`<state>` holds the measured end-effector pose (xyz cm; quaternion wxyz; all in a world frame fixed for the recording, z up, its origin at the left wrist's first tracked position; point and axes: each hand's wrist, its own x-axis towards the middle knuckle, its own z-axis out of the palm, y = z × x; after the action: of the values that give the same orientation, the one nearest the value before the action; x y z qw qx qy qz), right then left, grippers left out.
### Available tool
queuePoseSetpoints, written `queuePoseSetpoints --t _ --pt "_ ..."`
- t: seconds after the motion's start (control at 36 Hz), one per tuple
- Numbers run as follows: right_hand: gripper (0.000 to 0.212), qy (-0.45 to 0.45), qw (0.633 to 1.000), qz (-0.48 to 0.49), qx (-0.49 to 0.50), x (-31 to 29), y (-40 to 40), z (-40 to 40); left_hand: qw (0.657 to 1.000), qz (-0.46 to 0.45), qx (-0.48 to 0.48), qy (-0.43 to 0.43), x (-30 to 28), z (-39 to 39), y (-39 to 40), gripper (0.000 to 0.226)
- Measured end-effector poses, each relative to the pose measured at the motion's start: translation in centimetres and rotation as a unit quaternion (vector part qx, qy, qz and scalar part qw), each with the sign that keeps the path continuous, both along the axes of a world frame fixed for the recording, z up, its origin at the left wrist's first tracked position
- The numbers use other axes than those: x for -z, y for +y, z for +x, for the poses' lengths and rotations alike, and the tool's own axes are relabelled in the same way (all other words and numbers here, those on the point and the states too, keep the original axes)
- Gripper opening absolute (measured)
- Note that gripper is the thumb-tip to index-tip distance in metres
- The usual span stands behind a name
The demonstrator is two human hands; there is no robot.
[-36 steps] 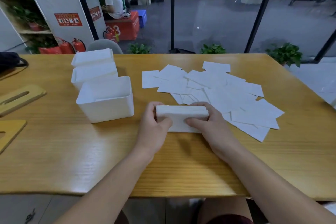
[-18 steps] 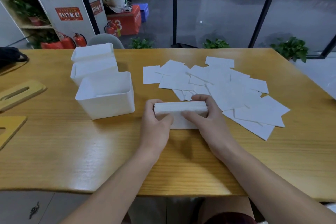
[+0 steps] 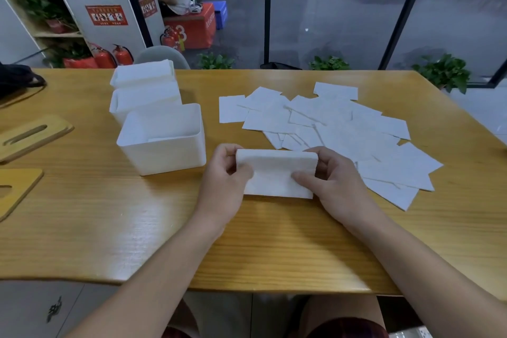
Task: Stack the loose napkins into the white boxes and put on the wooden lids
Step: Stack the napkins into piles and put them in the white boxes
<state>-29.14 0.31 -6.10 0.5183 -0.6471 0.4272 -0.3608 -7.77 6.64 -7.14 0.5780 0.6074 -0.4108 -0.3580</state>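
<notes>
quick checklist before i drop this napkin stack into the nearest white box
1. Grip on both ends: the left hand and right hand each hold an end of the napkin stack - ok.
2. Stack squared up: edges look even from above - ok.
3. Nearest white box open and upright, no lid on it - ok.
4. Room inside that box: something white lies low in it, how much cannot be seen - cannot tell.
5. Path to the box: bare table between stack and box - ok.
6. Wooden lids within reach at the left - ok.
</notes>
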Motion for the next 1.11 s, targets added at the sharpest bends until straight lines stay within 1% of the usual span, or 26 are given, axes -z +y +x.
queuePoseSetpoints --t 0.06,0.11,0.17,0.22,0.25,0.31,0.39,0.47,0.56,0.69,0.78,0.89,0.97,1.03,1.11 --pt "0.023 -0.028 0.999 0.033 0.002 -0.1 0.2 0.0 1.000 0.013 0.014 0.001 0.0 0.8 0.3 0.036" --pt "0.029 -0.053 0.995 0.082 0.000 0.0 0.4 0.1 0.999 0.035 0.034 -0.015 0.0 1.5 0.7 0.051" --pt "0.038 -0.050 0.991 0.123 -0.003 0.0 0.4 0.2 0.996 0.060 0.046 -0.044 0.0 2.2 1.2 0.062" --pt "0.049 -0.028 0.990 0.136 -0.012 -0.2 0.5 0.1 0.991 0.091 0.040 -0.088 -0.2 2.8 1.7 0.062" --pt "0.052 -0.015 0.991 0.130 -0.017 -0.3 0.6 0.0 0.989 0.101 0.036 -0.098 -0.3 3.1 1.9 0.059" --pt "0.050 0.002 0.993 0.114 -0.030 -0.5 0.7 -0.2 0.989 0.112 0.030 -0.091 -0.5 3.4 2.3 0.051" --pt "0.037 0.029 0.995 0.078 -0.051 -0.6 0.7 -0.4 0.990 0.114 0.031 -0.075 -0.7 3.9 3.2 0.039" --pt "0.023 0.065 0.995 0.041 -0.060 -0.7 1.0 -0.4 0.989 0.105 0.078 -0.064 -1.0 4.8 4.0 0.029" --pt "0.017 0.075 0.995 0.018 -0.064 -0.8 1.2 -0.1 0.983 0.097 0.138 -0.068 -1.5 5.5 4.9 0.020" --pt "0.015 0.080 0.993 0.003 -0.083 -1.9 1.8 0.9 0.970 0.098 0.163 -0.151 -2.1 6.8 6.3 0.025" --pt "0.013 0.082 0.993 -0.007 -0.084 -2.6 2.3 1.9 0.969 0.091 0.154 -0.173 -2.4 8.0 7.0 0.026" --pt "0.017 0.112 0.989 -0.040 -0.092 -3.4 2.9 3.5 0.966 0.077 0.141 -0.201 -3.1 9.7 7.9 0.025" --pt "0.022 0.143 0.981 -0.080 -0.101 -4.1 3.3 4.9 0.959 0.072 0.124 -0.243 -4.1 11.1 8.5 0.022" --pt "0.022 0.157 0.977 -0.103 -0.100 -4.5 3.3 6.1 0.959 0.060 0.110 -0.253 -4.7 12.2 8.7 0.020" --pt "0.020 0.150 0.974 -0.131 -0.106 -5.0 2.8 8.0 0.963 0.043 0.092 -0.251 -5.7 13.9 8.9 0.019"
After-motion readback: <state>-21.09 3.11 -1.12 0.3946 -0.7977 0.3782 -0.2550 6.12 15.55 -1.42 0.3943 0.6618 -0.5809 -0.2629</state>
